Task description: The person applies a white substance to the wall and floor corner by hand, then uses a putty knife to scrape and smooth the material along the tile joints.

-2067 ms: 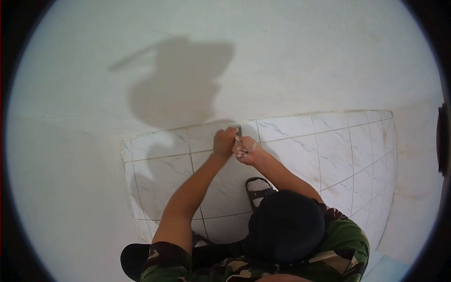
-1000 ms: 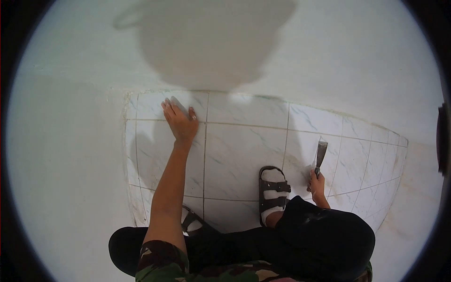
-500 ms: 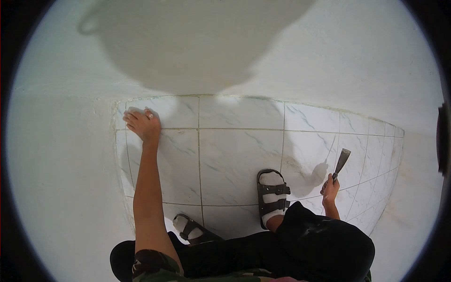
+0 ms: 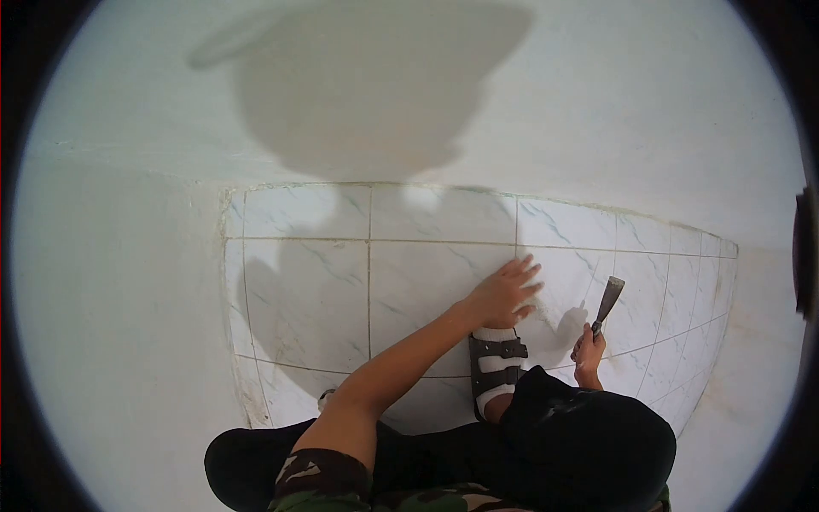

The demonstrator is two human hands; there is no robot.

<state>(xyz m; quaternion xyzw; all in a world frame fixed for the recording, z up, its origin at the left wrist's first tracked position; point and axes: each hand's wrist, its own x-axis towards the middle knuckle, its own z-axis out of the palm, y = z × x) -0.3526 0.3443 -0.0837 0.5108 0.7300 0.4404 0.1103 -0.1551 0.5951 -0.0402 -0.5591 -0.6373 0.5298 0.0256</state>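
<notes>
My left hand (image 4: 505,294) is over the tiled floor (image 4: 444,290), just beyond the toe of my right sandal (image 4: 498,363). Its fingers are spread and it holds nothing; whether it touches the tile I cannot tell. To its right, my right hand (image 4: 588,350) grips the handle of a scraper (image 4: 608,300), with the flat metal blade pointing up and away from me. Below the blade a patch of pale residue lies on the tile near my left fingers.
A white wall (image 4: 648,111) rises beyond the tiles, and another wall (image 4: 119,299) stands at the left. My black-clad knee (image 4: 589,435) is close below my right hand. A dark object (image 4: 804,252) shows at the far right edge.
My left hand has moved right from the left end of the tiles to beside my right sandal. My right hand and the scraper have shifted slightly left and down.
</notes>
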